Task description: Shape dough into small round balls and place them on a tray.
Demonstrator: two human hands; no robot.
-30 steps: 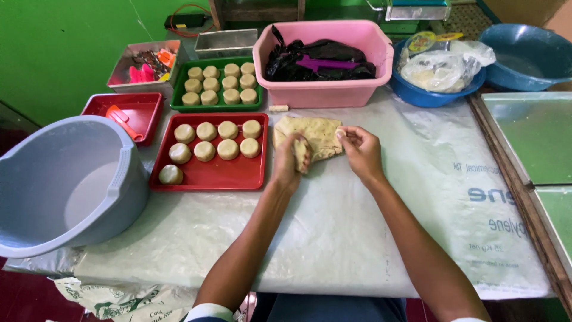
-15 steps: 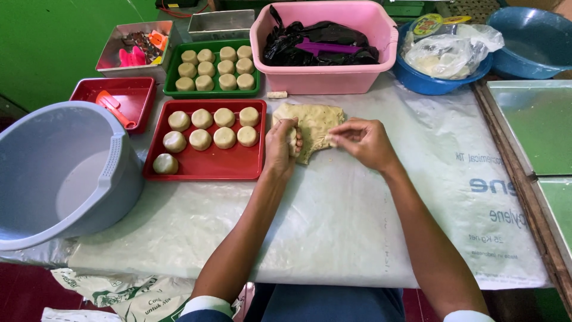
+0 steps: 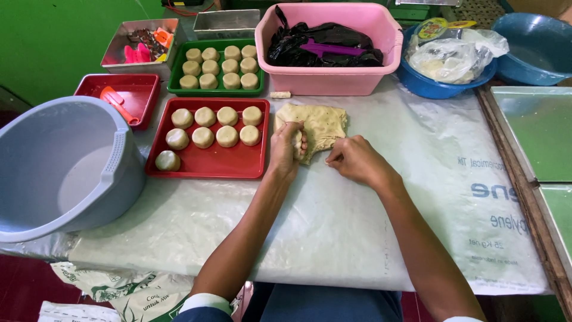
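Presently, at frame centre, left hand (image 3: 286, 148) is closed around a pinched lump of the flat pale speckled dough slab (image 3: 319, 124), right hand (image 3: 353, 160) loosely curled empty beside it; uneven tearing risks a missized portion.

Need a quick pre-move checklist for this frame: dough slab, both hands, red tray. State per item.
1. Left hand closed on a pinch of dough at the slab's near-left edge: ok.
2. Right hand at the dough slab's near edge, fingertips touching it: ok.
3. Piece fully torn free of the slab: cannot tell, fingers hide the joint.
4. Red tray has bare space in its front row beside the dough rounds: ok.
5. Green tray has free slots: not ok, looks full.
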